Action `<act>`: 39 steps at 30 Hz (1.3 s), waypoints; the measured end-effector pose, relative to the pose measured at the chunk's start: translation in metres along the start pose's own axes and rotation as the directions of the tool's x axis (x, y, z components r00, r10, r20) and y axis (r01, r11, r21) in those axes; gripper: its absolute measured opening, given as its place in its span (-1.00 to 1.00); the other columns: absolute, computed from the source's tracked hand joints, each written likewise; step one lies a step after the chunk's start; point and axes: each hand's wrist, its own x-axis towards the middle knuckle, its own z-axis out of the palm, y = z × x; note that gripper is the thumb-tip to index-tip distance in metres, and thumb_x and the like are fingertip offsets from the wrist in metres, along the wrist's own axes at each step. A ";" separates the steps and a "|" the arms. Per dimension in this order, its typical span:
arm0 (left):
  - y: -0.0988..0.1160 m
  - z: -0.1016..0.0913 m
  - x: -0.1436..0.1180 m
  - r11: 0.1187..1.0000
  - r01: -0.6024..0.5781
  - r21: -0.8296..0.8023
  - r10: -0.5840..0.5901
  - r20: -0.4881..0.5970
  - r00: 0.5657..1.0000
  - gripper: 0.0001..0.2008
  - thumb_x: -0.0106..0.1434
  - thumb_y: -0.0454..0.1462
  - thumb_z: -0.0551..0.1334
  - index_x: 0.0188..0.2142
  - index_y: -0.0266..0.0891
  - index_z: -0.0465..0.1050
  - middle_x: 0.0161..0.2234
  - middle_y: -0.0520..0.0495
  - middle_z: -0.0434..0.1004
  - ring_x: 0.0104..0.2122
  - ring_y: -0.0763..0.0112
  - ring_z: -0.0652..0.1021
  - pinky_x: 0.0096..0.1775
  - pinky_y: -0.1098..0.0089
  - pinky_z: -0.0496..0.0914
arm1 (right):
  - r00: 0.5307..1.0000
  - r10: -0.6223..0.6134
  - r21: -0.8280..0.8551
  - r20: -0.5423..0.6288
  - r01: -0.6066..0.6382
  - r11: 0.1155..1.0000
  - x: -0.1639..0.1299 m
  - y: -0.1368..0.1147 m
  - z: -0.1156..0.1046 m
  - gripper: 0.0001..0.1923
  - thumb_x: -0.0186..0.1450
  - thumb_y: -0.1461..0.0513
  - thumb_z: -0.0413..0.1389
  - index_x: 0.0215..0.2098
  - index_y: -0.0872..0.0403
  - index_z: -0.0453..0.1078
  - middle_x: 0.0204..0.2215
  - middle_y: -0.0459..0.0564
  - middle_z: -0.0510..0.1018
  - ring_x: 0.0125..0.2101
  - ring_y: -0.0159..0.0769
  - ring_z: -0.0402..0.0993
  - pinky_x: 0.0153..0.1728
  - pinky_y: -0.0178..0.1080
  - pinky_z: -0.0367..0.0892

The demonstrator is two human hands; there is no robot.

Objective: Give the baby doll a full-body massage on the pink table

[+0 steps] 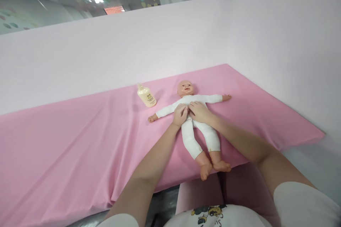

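Note:
A bald baby doll (201, 98) with a white cloth body lies on its back, arms spread and feet toward me. My left hand (180, 114) rests on its belly with the fingers curled inward. Close beside it, my right hand (199, 112) also lies on the belly, its fingers bent and held together, the tips near the middle of the doll's front. Whether the fingertips pinch the white cloth is hidden. To the left of the doll's head stands a cream-coloured bottle (146, 95) with a small printed figure and a pale top.
A pink sheet (87, 138) with folds at the left covers the table. White walls (279, 35) border its back and right side. Above the back wall a glass pane (93, 3) reflects ceiling lights. The doll's feet reach the table's front edge.

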 end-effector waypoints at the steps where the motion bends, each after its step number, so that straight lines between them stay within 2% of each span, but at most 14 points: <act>1: 0.001 0.000 0.000 0.999 -0.052 0.009 0.052 0.007 0.999 -0.63 0.36 -0.03 0.00 -0.51 -0.13 0.22 -0.47 -0.08 0.37 -0.35 0.27 0.42 -0.18 0.24 0.39 | 0.998 -0.054 0.040 0.022 0.053 0.998 0.000 0.000 -0.002 -0.83 0.35 0.29 0.05 -0.14 0.17 0.43 -0.18 0.20 0.55 -0.12 -0.06 0.44 0.00 -0.01 0.36; 4: -0.001 0.000 0.002 0.991 -0.127 0.034 0.128 -0.004 0.992 -0.65 0.39 -0.02 -0.03 -0.26 -0.17 0.39 -0.20 -0.22 0.52 -0.12 0.19 0.51 0.04 0.14 0.41 | 0.987 -0.144 0.116 0.067 0.136 0.984 0.003 0.007 -0.004 -0.70 0.34 0.22 0.13 0.00 0.20 0.43 0.02 0.26 0.51 0.06 -0.01 0.40 0.12 0.05 0.31; 7: -0.012 0.003 0.009 0.997 -0.070 0.013 0.069 0.069 0.995 -0.58 0.43 -0.07 -0.05 0.07 -0.23 0.39 0.08 -0.27 0.51 0.11 0.18 0.48 0.22 0.08 0.33 | 0.976 -0.179 0.125 0.123 0.164 0.978 0.009 0.017 -0.001 -0.62 0.41 0.16 0.08 0.13 0.16 0.40 0.23 0.25 0.41 0.28 -0.01 0.24 0.29 0.13 0.14; 9: -0.022 0.005 0.013 0.999 -0.037 0.000 0.036 0.147 0.989 -0.56 0.44 -0.11 -0.05 0.15 -0.23 0.39 0.16 -0.24 0.48 0.19 0.19 0.46 0.28 0.08 0.27 | 0.977 -0.154 0.140 0.145 0.134 0.981 0.014 0.023 0.002 -0.61 0.46 0.16 0.00 0.19 0.11 0.37 0.26 0.18 0.40 0.32 -0.09 0.22 0.35 0.13 0.03; 12: -0.036 0.007 0.017 0.999 0.037 0.037 -0.043 0.148 0.988 -0.55 0.44 -0.15 -0.01 0.18 -0.26 0.41 0.25 -0.24 0.41 0.30 0.16 0.36 0.36 0.07 0.15 | 0.991 -0.047 0.156 0.129 0.027 0.987 0.019 0.031 0.007 -0.55 0.48 0.15 -0.07 0.29 0.02 0.29 0.34 0.08 0.32 0.38 -0.11 0.12 0.39 0.13 -0.04; 15: -0.043 0.008 0.015 0.976 0.185 0.116 -0.198 0.116 0.973 -0.53 0.43 -0.17 0.03 0.25 -0.22 0.35 0.34 -0.15 0.28 0.38 0.15 0.22 0.40 0.04 0.04 | 0.989 0.119 0.131 0.089 -0.130 0.983 0.021 0.041 0.010 -0.49 0.48 0.12 -0.08 0.36 -0.01 0.21 0.41 0.02 0.17 0.43 -0.07 0.00 0.40 0.09 -0.05; 19: -0.037 0.007 0.009 0.915 0.324 0.242 -0.348 0.061 0.936 -0.50 0.44 -0.19 0.02 0.32 -0.21 0.26 0.38 -0.16 0.20 0.40 0.13 0.18 0.39 0.00 0.04 | 0.940 0.338 0.110 0.040 -0.341 0.934 0.015 0.050 0.014 -0.35 0.47 0.08 -0.11 0.42 0.25 0.06 0.41 0.23 0.14 0.41 -0.02 0.06 0.41 -0.02 -0.02; 21: -0.029 0.006 0.007 0.901 0.293 0.319 -0.333 0.078 0.940 -0.48 0.44 -0.19 0.01 0.34 -0.27 0.24 0.38 -0.23 0.17 0.40 0.08 0.17 0.38 -0.04 0.05 | 0.917 0.396 0.090 0.034 -0.398 0.913 0.012 0.047 0.017 -0.31 0.46 0.08 -0.13 0.40 0.40 0.03 0.38 0.37 0.16 0.40 0.03 0.08 0.41 -0.02 -0.01; 24: -0.018 0.004 0.007 0.934 0.064 0.351 -0.159 0.249 0.955 -0.49 0.44 -0.22 -0.03 0.33 -0.24 0.24 0.38 -0.19 0.18 0.40 0.15 0.17 0.38 -0.03 0.03 | 0.911 0.411 0.044 0.026 -0.412 0.910 0.010 0.036 0.022 -0.29 0.43 0.12 -0.09 0.39 0.45 0.02 0.38 0.47 0.13 0.40 0.16 0.05 0.39 0.10 -0.01; 27: -0.015 0.003 0.010 0.951 -0.075 0.301 -0.038 0.354 0.935 -0.49 0.44 -0.23 -0.06 0.34 -0.20 0.23 0.36 -0.13 0.22 0.40 0.24 0.19 0.39 0.02 0.02 | 0.962 0.265 0.092 0.064 -0.271 0.958 0.013 0.034 0.023 -0.29 0.40 0.11 -0.04 0.41 0.32 0.03 0.42 0.33 0.06 0.44 0.07 -0.05 0.41 0.10 -0.06; 30: -0.019 0.003 0.013 0.959 -0.012 0.282 -0.082 0.316 0.945 -0.48 0.44 -0.24 -0.05 0.34 -0.24 0.23 0.37 -0.15 0.22 0.40 0.23 0.18 0.40 0.04 0.01 | 0.986 0.161 0.191 0.042 -0.166 0.967 0.019 0.051 0.022 -0.38 0.42 0.12 -0.07 0.39 0.18 0.13 0.41 0.14 0.17 0.43 -0.10 0.03 0.42 -0.01 -0.03; 33: -0.026 0.002 0.015 0.951 0.115 0.286 -0.185 0.230 0.956 -0.48 0.44 -0.23 -0.02 0.33 -0.27 0.24 0.39 -0.17 0.16 0.41 0.21 0.14 0.41 0.10 0.00 | 0.955 0.297 0.235 -0.021 -0.284 0.929 0.022 0.072 0.023 -0.40 0.44 0.11 -0.13 0.36 0.23 0.18 0.36 0.20 0.26 0.37 -0.09 0.17 0.40 -0.03 0.03; 36: -0.029 -0.001 0.014 0.902 0.262 0.344 -0.322 0.132 0.937 -0.46 0.45 -0.21 -0.03 0.36 -0.32 0.20 0.40 -0.22 0.13 0.40 0.17 0.17 0.40 0.12 0.02 | 0.951 0.305 0.193 -0.050 -0.291 0.937 0.022 0.084 0.024 -0.42 0.45 0.11 -0.14 0.33 0.22 0.23 0.32 0.22 0.33 0.32 -0.06 0.24 0.36 -0.01 0.08; 39: -0.027 -0.005 0.014 0.821 0.349 0.452 -0.421 0.066 0.905 -0.46 0.46 -0.21 -0.05 0.35 -0.40 0.21 0.37 -0.29 0.20 0.38 0.11 0.22 0.39 0.10 0.06 | 0.946 0.311 0.044 -0.090 -0.308 0.950 0.017 0.091 0.020 -0.51 0.47 0.13 -0.14 0.22 0.18 0.35 0.21 0.19 0.47 0.21 -0.08 0.37 0.28 -0.05 0.16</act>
